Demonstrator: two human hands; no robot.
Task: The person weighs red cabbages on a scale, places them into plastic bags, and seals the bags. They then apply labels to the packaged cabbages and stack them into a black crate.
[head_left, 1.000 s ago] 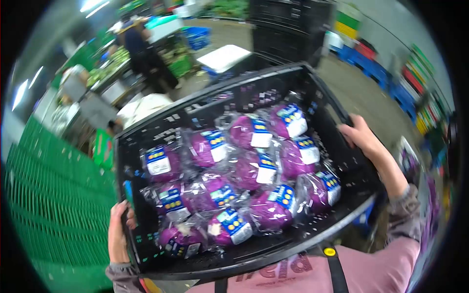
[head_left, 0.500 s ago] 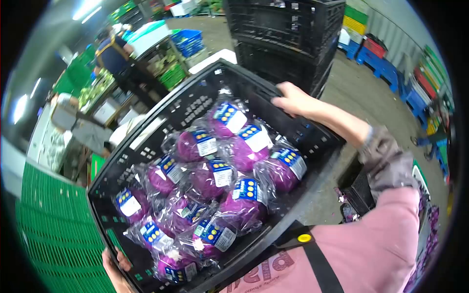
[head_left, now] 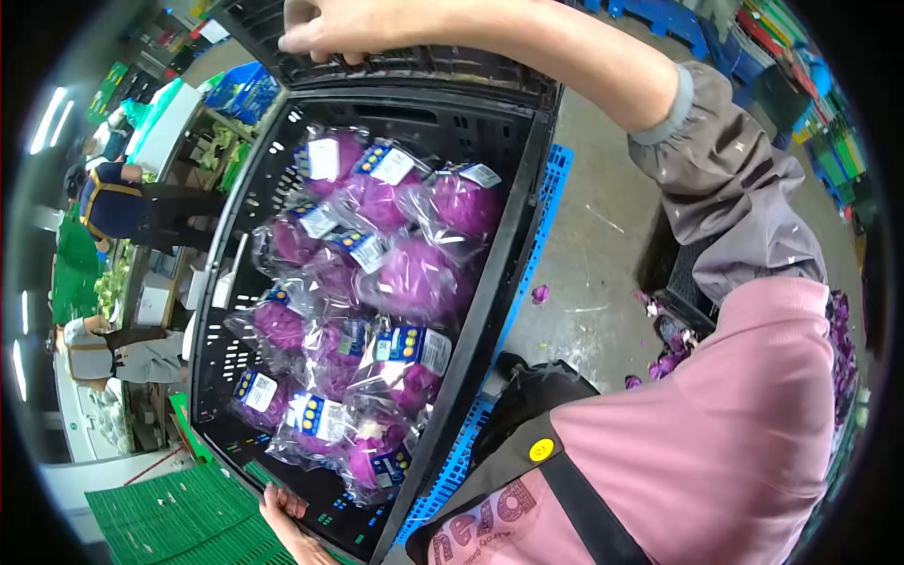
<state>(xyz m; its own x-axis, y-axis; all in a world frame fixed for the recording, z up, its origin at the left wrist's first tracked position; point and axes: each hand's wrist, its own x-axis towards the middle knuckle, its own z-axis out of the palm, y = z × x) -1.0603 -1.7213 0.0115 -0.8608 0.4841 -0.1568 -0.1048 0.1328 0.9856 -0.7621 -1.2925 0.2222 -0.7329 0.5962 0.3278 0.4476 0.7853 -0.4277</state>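
Observation:
A black plastic crate [head_left: 527, 254] holds several purple cabbages [head_left: 414, 278] in clear wrap with blue, yellow and white labels. My left hand [head_left: 285, 508] is closed round its rim at the lower left, fingertips showing inside. At the top of the view, my right hand [head_left: 330, 26] is off this crate's rim, over the side of another black crate [head_left: 452, 64] that adjoins its far end. The fingers of that hand are loosely bent and apart, with nothing visible in them.
Beside the crate shows a blue pallet [head_left: 556, 179]. Purple leaves [head_left: 673, 353] lie on the floor at right, near a dark crate. Two people, one in a dark top [head_left: 118, 202] and one in grey [head_left: 122, 353], stand at left by vegetable tables. Green slatted material [head_left: 179, 513] is at lower left.
The cabbage crate has turned in view and now adjoins the other black crate. My right hand has let go of its rim and moved up and left. My left hand still holds it.

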